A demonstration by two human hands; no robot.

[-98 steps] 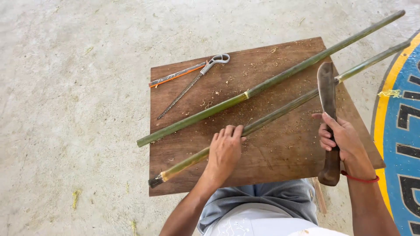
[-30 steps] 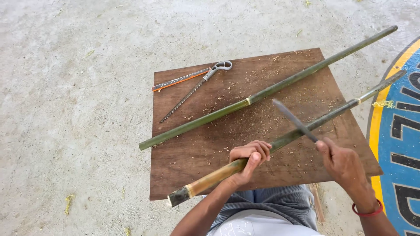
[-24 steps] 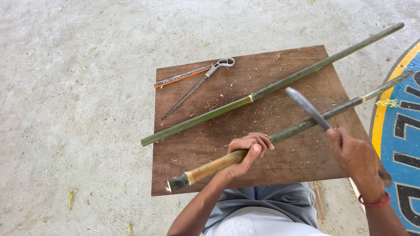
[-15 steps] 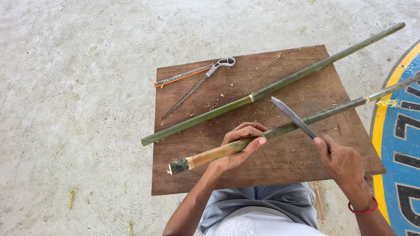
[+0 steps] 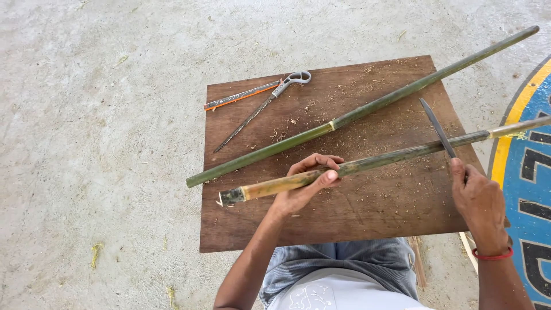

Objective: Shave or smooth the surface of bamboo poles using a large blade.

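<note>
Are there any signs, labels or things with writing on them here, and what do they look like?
Painted sign: at the right edge beside the wooden board, partly cut off; curved, blue with a yellow band, a dark outer line and big black letters.
Flat strip: on the board's far left corner, next to the small saw; long and thin, orange and grey with small light markings.
No packages or screens in view.
</note>
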